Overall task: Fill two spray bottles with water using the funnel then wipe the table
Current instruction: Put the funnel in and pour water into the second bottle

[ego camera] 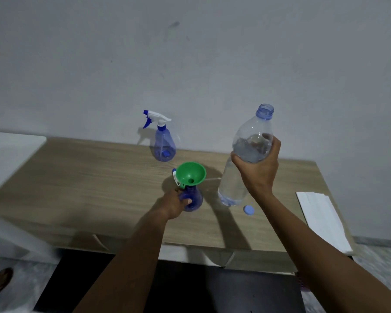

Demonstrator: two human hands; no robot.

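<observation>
A: Hand status?
B: Left hand wraps the belly of a translucent blue spray bottle standing on the light wood-grain table. Right hand clamps a large clear plastic water bottle mid-body, uncapped, mouth up, slightly tilted.
A: Funnel?
B: Green plastic funnel is seated in the neck of the held spray bottle. A white-and-blue trigger head sits at its left rim; can't tell what holds it.
A: Rest?
B: Second blue spray bottle, trigger on, upright near the wall. Round light-blue cap on the table by the water bottle's base. Folded white cloth at the right edge.
</observation>
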